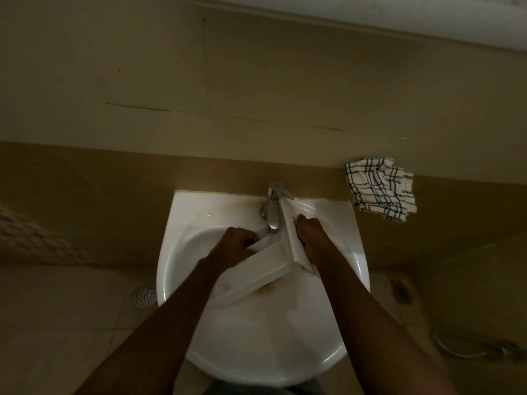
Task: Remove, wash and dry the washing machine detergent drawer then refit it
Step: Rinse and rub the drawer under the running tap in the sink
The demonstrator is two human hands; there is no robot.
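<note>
The white detergent drawer [258,273] lies tilted across the white sink basin [256,346], its front panel standing up on the right, below the chrome tap [273,208]. My left hand [236,242] grips the drawer's far left edge near the tap spout. My right hand [309,230] holds the right side of the front panel, fingers curled round its edge. A dark thing shows under my right hand; I cannot tell what it is. No running water is plainly visible in the dim light.
A black-and-white checked cloth [380,189] hangs on the wall to the right of the sink. A round floor drain [145,295] sits at the left on the tiled floor. A hose [473,347] lies on the floor at the lower right.
</note>
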